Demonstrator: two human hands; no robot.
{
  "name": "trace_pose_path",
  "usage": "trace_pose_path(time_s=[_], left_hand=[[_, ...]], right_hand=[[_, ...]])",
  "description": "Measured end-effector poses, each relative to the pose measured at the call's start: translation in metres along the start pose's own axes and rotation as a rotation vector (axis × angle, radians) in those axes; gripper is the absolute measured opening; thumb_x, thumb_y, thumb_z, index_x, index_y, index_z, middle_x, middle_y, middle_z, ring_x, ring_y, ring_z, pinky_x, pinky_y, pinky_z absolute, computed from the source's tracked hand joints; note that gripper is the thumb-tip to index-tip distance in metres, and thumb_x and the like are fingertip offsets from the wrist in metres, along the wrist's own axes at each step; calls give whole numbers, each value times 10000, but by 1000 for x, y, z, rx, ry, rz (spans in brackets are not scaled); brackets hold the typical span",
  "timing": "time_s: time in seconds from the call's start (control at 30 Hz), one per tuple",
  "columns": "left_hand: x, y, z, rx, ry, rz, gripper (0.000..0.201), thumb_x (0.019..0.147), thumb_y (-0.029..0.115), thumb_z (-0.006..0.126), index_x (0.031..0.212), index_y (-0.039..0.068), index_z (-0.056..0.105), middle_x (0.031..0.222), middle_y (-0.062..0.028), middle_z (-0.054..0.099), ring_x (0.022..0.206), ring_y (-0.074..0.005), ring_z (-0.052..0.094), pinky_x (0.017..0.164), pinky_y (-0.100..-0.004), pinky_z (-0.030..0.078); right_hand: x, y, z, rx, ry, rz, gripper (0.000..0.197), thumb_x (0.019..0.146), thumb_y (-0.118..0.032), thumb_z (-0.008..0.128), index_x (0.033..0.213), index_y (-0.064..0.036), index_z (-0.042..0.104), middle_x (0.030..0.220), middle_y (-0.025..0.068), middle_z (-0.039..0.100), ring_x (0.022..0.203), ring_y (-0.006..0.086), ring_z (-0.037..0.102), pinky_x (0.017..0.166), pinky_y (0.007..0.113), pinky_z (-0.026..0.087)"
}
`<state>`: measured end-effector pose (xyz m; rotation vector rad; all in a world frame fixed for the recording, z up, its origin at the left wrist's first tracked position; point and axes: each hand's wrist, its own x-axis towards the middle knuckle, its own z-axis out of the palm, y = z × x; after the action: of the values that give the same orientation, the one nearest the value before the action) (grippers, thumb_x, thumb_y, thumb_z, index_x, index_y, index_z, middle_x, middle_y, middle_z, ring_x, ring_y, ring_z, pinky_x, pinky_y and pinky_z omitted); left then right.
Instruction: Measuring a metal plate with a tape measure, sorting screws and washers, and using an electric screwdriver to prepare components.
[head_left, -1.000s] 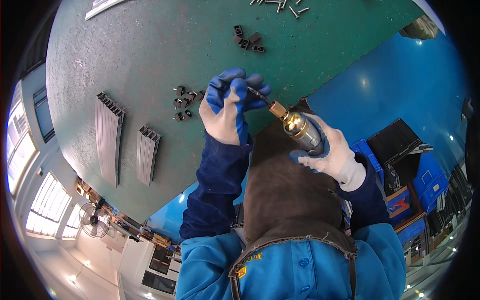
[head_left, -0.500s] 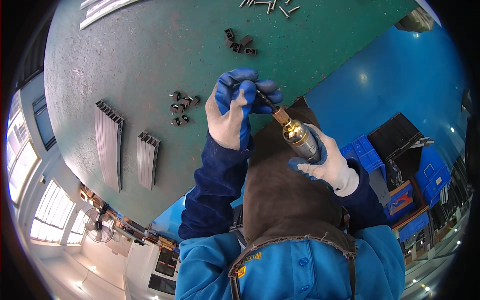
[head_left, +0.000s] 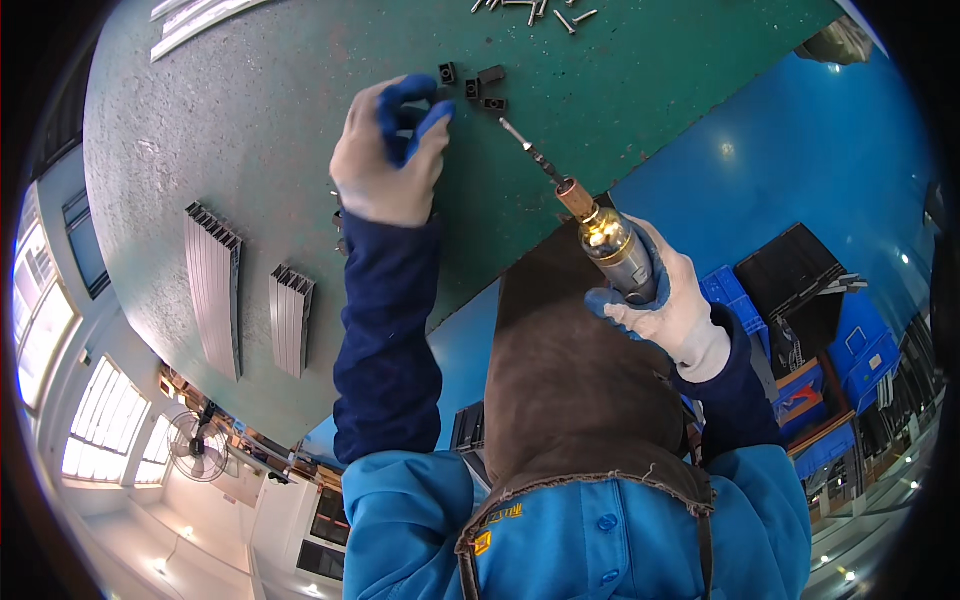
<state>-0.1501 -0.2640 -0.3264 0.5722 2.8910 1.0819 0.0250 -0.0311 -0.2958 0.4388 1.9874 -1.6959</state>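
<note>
My left hand [head_left: 390,150], in a white and blue glove, reaches over the green table. Its curled thumb and fingertips close at the left edge of a group of small black blocks [head_left: 472,88]; one block appears to be between them, mostly hidden. My right hand [head_left: 665,310], gloved alike, is wrapped round a metal-bodied power screwdriver [head_left: 620,255] with a copper-coloured nose. The driver points up and left, and a silver screw [head_left: 513,132] sits at the end of its dark bit [head_left: 543,163]. The screw's tip is just below the blocks, apart from them.
Loose screws [head_left: 565,22] lie at the table's far side. Two bundles of grey metal profiles [head_left: 214,290] lie at the left, with white strips [head_left: 205,25] beyond. Another block group is mostly hidden behind my left forearm. Blue crates [head_left: 865,350] stand at the right.
My left hand has left the driver's bit and moved up and left to the far black blocks. The screw on the bit now shows. My right hand has shifted slightly right with the driver.
</note>
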Motion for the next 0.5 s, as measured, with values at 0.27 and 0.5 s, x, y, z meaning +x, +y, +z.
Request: trace_pose_path(time_s=[0.27,0.5], left_hand=[[-42,14,-28,-1149,-63,-638,286,899,94,618,1169,2,597,1036,-157,652,674,-180,603,567,-254,470],[-71,-4,-26,-1052,-39,-627,354,907,216,646,1162,-23,586,1007,-177,663,599,-173,583,498,-228,433]], right_hand=[[-1,-7,-2,-95,-131,-26,818,603,-201,832,1335,-63,491,1150,125,661,955,282,664,851,354,507],[-3,-13,0,-237,-226,13,820,615,-240,822,1340,-55,487,1138,130,666,926,299,673,824,351,514]])
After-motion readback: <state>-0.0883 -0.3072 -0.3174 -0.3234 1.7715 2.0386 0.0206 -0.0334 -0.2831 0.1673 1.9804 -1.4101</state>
